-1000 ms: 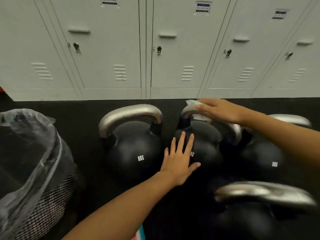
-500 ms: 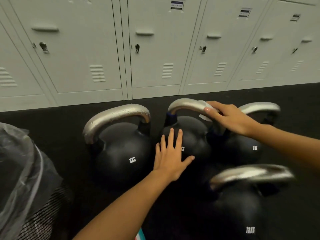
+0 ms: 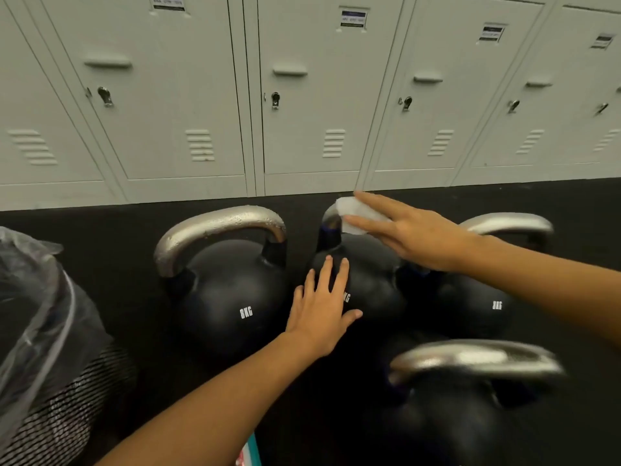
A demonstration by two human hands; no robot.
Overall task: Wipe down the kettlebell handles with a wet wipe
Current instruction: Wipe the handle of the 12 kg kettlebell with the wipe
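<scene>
Four black kettlebells stand upright on the dark floor in front of a row of grey lockers (image 3: 302, 95), their silver handles arching side to side, roughly parallel to the locker fronts. The middle kettlebell (image 3: 369, 284) has its handle (image 3: 331, 218) mostly covered: the wipe (image 3: 358, 215) lies draped over the top left of that handle, with the right hand (image 3: 413, 233) pressing down on it — fingers straight and pointing left, palm down, forearm reaching in from the right edge. The left hand (image 3: 322, 314) rests flat on the front of the same bell, fingers spread and pointing away toward the lockers, thumb out to the right, holding nothing; its forearm comes up from the bottom of the view. The left kettlebell (image 3: 232, 304), marked 8KG, stands just beside the middle one with its handle bare. A third bell (image 3: 477, 307) sits behind the right forearm, and a fourth (image 3: 470, 415), blurred, stands nearest the camera. At the left edge is a bin (image 3: 50, 364) lined with a clear bag.
</scene>
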